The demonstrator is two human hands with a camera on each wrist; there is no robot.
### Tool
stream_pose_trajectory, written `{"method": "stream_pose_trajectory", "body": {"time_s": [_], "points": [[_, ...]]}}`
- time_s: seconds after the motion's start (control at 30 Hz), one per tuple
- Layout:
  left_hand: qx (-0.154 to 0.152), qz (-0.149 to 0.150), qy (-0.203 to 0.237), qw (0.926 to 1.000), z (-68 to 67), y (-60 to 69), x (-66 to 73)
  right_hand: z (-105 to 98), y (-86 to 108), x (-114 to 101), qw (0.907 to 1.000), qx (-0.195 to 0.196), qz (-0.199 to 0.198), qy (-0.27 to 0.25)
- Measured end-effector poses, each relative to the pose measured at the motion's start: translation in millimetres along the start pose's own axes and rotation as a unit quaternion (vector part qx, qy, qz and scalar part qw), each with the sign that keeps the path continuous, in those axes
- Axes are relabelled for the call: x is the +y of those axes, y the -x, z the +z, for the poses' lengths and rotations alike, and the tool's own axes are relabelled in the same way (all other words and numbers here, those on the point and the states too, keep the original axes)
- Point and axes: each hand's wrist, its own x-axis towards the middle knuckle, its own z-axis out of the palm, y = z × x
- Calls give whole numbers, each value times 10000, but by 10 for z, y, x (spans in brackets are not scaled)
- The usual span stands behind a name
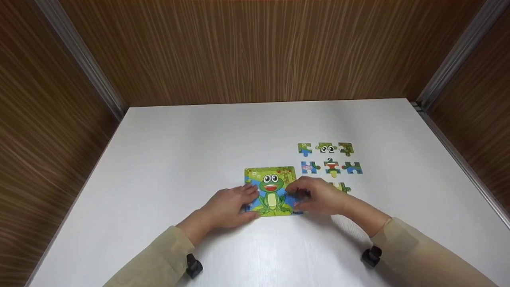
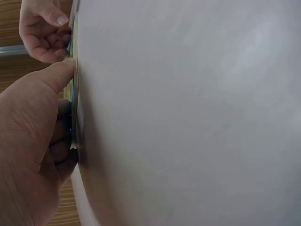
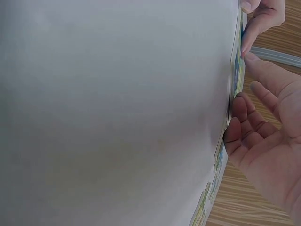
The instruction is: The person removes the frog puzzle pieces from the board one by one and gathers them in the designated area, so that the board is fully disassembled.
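A square puzzle board (image 1: 272,211) with a printed smiling green frog lies on the white table. My left hand (image 1: 227,204) rests at its left side, fingertips over the picture and thumb by the lower left corner. In the left wrist view the left thumb (image 2: 61,73) touches the board's edge. Bent fingers bring my right hand (image 1: 318,196) to the board's right edge, thumb and forefinger apart. Whether a puzzle piece sits between them is hidden. Several loose jigsaw pieces, among them an eyes piece (image 1: 326,148) and a mouth piece (image 1: 331,167), lie beyond the right hand.
A jigsaw piece (image 1: 346,187) is partly covered by the right hand. The white table (image 1: 179,151) is bounded by wood-grain panels (image 1: 259,52) at the back and sides. A black wrist device (image 1: 194,266) sits at the left sleeve, another black device (image 1: 371,256) at the right.
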Motion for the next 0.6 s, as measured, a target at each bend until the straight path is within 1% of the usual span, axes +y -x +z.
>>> {"method": "stream_pose_trajectory", "body": {"time_s": [0.4,0.6], "points": [[8,-37,70,10000,-7,-2,10,26,-9,-15,9996,-25,-140,260],[-8,-20,45,10000,-2,-3,-2,29,-4,-15,9996,-60,-186,200]]}}
